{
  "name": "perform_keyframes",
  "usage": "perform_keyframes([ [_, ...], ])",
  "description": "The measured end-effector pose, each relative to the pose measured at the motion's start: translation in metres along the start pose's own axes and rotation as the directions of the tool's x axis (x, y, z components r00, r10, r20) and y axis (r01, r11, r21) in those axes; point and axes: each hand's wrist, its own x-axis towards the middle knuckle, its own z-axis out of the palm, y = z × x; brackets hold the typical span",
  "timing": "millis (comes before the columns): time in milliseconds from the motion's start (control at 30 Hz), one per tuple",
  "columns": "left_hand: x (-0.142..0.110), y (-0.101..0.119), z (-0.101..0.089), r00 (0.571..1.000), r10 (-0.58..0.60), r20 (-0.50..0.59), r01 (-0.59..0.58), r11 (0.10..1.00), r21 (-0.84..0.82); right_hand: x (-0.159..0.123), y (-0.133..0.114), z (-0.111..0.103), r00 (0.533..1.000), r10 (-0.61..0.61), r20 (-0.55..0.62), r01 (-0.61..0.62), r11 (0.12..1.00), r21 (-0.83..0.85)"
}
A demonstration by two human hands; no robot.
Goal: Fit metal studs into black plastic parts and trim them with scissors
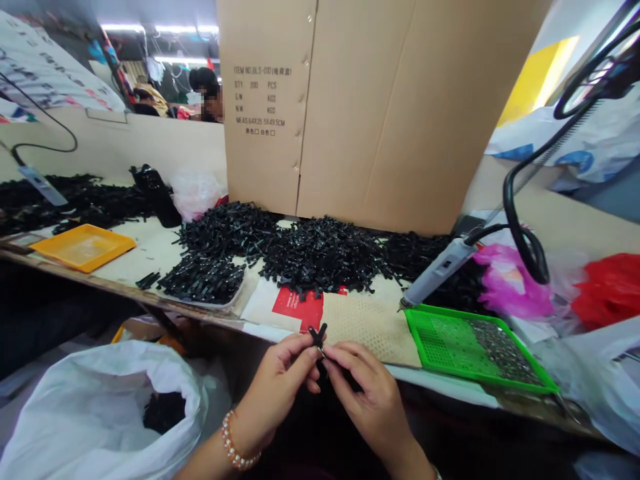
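My left hand [285, 373], with a beaded bracelet at the wrist, pinches a small black strip-like part [318, 335] between thumb and forefinger. Two dark arms of the part stick up in a V above the fingertips. Close against it, the thumb and fingers of my right hand [367, 383] are pinched together where a tiny shiny bit shows; what they hold is too small to make out. Both hands are just off the bench's front edge. Beyond them lies a heap of similar black parts [323, 257], and a shallow white tray [239, 292] holds more of them.
A grey electric screwdriver [440, 267] hangs by its cable at the right, over a green tray [417, 340] with small metal pieces. A tall cardboard sheet [380, 120] stands behind the heap. At lower left is a white sack [75, 400]; a yellow tray [95, 260] lies farther back.
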Motion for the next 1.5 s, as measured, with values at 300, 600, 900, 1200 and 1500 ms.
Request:
perform_keyframes([
  [300, 0.012, -0.007, 0.002, 0.999, 0.007, -0.037, -0.007, 1.000, -0.011, 0.002, 0.021, 0.008, 1.000, 0.009, 0.027, -0.010, 1.000, 0.014],
  [600, 0.050, -0.028, -0.007, 0.959, 0.016, -0.284, -0.005, 0.999, 0.039, 0.019, 0.061, 0.009, 0.970, 0.097, 0.222, -0.124, 0.986, 0.110],
  [900, 0.064, -0.027, -0.038, 0.964, -0.027, -0.265, 0.044, 0.997, 0.059, 0.118, 0.135, 0.046, 0.821, 0.344, 0.456, -0.103, 0.874, -0.474],
  [1200, 0.067, -0.027, -0.048, 0.965, -0.106, -0.242, 0.117, 0.993, 0.029, 0.117, 0.143, 0.058, 0.758, 0.323, 0.567, 0.044, 0.841, -0.539],
  [1500, 0.066, -0.024, -0.049, 0.967, -0.061, -0.249, 0.065, 0.998, 0.009, 0.121, 0.132, 0.027, 0.893, 0.303, 0.334, -0.266, 0.952, -0.151],
])
